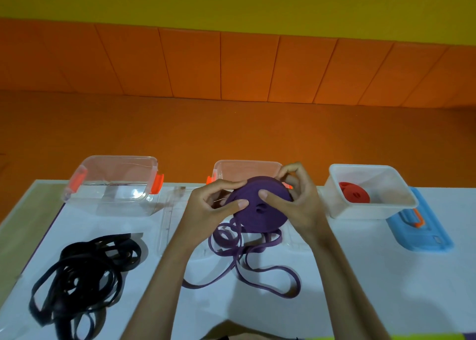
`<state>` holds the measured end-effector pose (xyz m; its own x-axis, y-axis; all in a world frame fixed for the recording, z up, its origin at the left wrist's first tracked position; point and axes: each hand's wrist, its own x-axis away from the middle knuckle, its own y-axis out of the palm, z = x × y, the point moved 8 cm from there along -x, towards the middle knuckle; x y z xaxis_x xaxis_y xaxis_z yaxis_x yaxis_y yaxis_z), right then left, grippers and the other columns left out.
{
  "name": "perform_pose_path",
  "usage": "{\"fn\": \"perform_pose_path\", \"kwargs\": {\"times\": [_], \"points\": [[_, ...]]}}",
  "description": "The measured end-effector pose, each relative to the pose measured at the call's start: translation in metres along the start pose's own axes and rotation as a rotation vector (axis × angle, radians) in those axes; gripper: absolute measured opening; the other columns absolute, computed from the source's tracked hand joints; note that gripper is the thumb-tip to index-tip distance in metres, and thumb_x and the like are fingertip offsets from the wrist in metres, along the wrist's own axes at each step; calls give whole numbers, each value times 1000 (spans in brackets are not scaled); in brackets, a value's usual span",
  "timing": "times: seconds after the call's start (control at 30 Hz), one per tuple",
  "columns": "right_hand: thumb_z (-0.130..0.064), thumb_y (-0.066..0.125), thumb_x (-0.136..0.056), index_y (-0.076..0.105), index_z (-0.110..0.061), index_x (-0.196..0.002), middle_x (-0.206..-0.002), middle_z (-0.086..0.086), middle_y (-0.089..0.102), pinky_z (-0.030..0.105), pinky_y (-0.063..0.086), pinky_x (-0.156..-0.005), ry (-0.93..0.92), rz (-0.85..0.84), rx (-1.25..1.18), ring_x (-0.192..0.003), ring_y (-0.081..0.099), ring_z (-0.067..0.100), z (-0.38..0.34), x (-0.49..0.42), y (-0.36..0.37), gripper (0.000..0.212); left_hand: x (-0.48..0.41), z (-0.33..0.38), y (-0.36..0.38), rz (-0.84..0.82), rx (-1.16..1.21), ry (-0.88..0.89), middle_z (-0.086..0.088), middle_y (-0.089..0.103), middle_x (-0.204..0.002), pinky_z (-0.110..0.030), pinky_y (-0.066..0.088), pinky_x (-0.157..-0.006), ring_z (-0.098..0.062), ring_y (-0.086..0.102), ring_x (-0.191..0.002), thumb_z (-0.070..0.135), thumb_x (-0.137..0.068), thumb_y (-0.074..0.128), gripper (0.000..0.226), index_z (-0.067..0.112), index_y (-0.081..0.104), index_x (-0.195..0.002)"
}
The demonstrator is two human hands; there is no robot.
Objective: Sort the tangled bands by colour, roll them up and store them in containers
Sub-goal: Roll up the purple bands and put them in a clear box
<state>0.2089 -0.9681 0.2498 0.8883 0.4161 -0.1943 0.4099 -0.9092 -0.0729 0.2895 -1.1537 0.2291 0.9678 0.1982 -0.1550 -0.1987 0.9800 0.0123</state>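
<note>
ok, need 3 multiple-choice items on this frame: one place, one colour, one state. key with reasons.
1. Where is the red roll?
A. In the white tub
B. In a clear container
C. Under the blue lid

2. What colour is the tangled band lying on the table at the left?
A. Purple
B. Black
C. Red

3. What state is the purple roll in?
A. Finished and stored
B. Partly wound, held up
C. Lying untouched

Key:
1 A, it sits inside the tub at the right.
2 B, the loose heap there is black.
3 B, the left hand and right hand grip it while loose purple loops trail on the table.
</note>
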Motion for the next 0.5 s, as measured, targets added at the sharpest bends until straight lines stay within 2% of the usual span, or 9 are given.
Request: {"fn": "perform_pose_path", "kwargs": {"times": [0.07, 0.17, 0.23, 0.37, 0.43, 0.5], "points": [[-39, 88, -83, 66, -37, -116, -111, -3, 72, 37, 66, -76, -10, -95, 27, -105, 74, 23, -1, 0, 4, 40, -1, 0, 0, -1, -5, 7, 3, 80, -114, -33, 63, -91, -18, 75, -107, 21, -81, 88, 34, 25, 82, -114], [-29, 84, -85, 72, -33, -109, -112, -5, 74, 30, 63, -80, -42, -143, 86, -109, 71, 19, -2, -1, 2, 27, 1, -4, 3, 30, 15, -16, 4, 81, -107, -22, 61, -80, -14, 78, -98, 17, -77, 92, 33, 26, 82, -107], [-29, 85, -83, 73, -33, -102, -106, -5, 75, 29, 63, -79, -42, -106, 74, -104, 72, 19, -2, 0, 1, 23, 3, -9, 5, 30, 37, -30, 2, 82, -106, -23, 62, -75, -16, 79, -95, 14, -80, 92, 32, 25, 81, -108], [-32, 87, -80, 68, -33, -91, -101, 1, 73, 35, 64, -73, 11, -11, -41, -97, 74, 23, 8, 4, -2, 22, 5, -21, 2, 15, 91, -81, 0, 80, -116, -29, 64, -81, -22, 78, -105, 15, -87, 86, 34, 26, 80, -119], [-33, 88, -78, 65, -28, -92, -106, 4, 72, 37, 64, -72, 70, -55, -74, -100, 74, 27, 15, 6, 0, 28, 7, -28, -2, 52, 111, -115, -2, 80, -113, -28, 64, -79, -22, 78, -102, 16, -86, 88, 31, 24, 81, -114], [-37, 90, -75, 63, -30, -98, -111, 1, 74, 36, 65, -69, 148, -129, -31, -104, 75, 27, 23, 9, 4, 36, 8, -32, -3, 61, 75, -138, -2, 81, -106, -30, 64, -77, -23, 79, -96, 18, -82, 90, 27, 25, 81, -107]]}}
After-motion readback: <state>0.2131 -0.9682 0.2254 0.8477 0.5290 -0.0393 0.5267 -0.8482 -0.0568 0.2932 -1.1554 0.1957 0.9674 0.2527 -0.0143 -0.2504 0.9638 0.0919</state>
